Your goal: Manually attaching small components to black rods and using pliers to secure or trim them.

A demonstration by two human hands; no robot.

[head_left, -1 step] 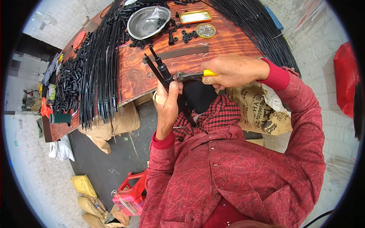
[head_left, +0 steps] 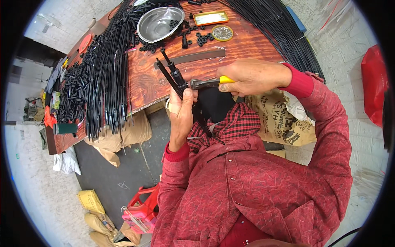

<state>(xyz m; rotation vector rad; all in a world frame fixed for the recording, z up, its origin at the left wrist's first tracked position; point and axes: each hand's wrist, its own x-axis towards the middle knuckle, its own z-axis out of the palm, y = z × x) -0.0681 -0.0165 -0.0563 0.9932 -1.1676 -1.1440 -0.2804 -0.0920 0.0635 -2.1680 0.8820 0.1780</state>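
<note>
My left hand [head_left: 181,110] is wrapped round a black tubular part [head_left: 177,76] and thin black rods beside it, with the thumb pressed against them. The rods slant from above the hand down toward my lap. Closed in a fist, my right hand [head_left: 256,76] grips yellow-handled pliers [head_left: 205,83]. The metal jaws of the pliers meet the tubular part next to my left fingertips. Whether a small piece sits in the jaws is too small to tell.
On the wooden table [head_left: 150,84] stand a metal bowl [head_left: 154,24], a yellow tray [head_left: 212,18] and a round dish of small metal pieces [head_left: 222,33]. Bundles of black rods lie left [head_left: 108,78] and right [head_left: 271,26]. A flat bar [head_left: 201,56] lies near the edge; a printed sack [head_left: 275,119] is below.
</note>
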